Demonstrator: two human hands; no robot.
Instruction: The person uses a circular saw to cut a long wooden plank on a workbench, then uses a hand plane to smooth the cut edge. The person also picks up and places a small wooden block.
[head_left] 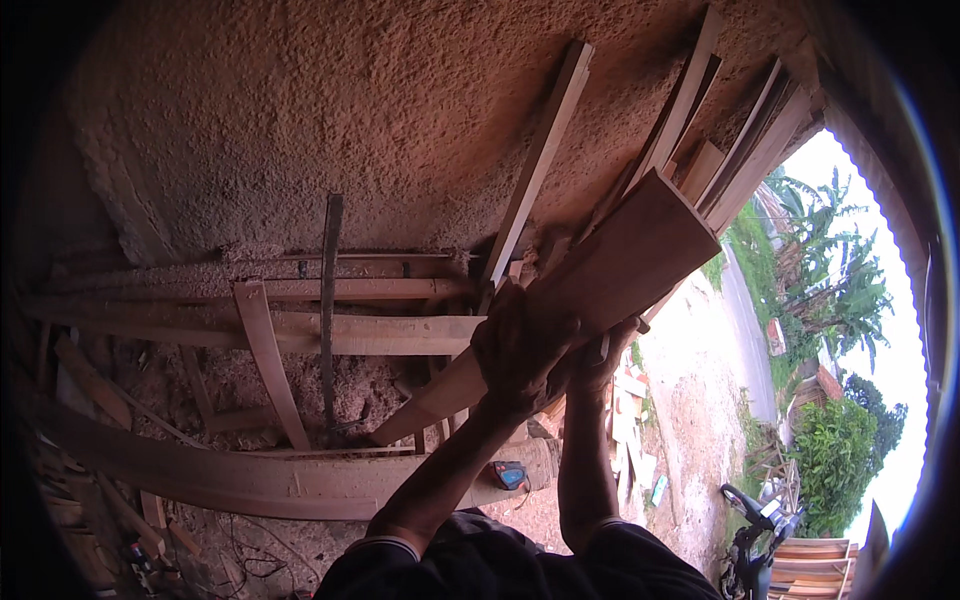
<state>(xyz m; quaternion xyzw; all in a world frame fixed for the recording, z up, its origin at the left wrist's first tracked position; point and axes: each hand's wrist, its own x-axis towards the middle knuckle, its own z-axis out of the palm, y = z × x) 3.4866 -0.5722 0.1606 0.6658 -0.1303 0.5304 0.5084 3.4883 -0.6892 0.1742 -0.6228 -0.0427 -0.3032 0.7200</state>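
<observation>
A long wooden plank (625,262) slants up from the lower left to the upper right in front of me, its broad end raised. My left hand (522,348) is closed around the plank near its middle, fingers over the far edge. Just to the right, my right hand (607,358) grips the plank's near edge, partly hidden under it. The plank's narrower-looking lower end (425,400) reaches down towards the wooden frame at the left.
Several boards (540,165) lean against the rough wall (300,130). Long beams (390,332) lie at its foot. A blue and black tool (510,474) rests on a thick curved timber (220,478) near my left forearm. A motorbike (755,540) stands outside at the right.
</observation>
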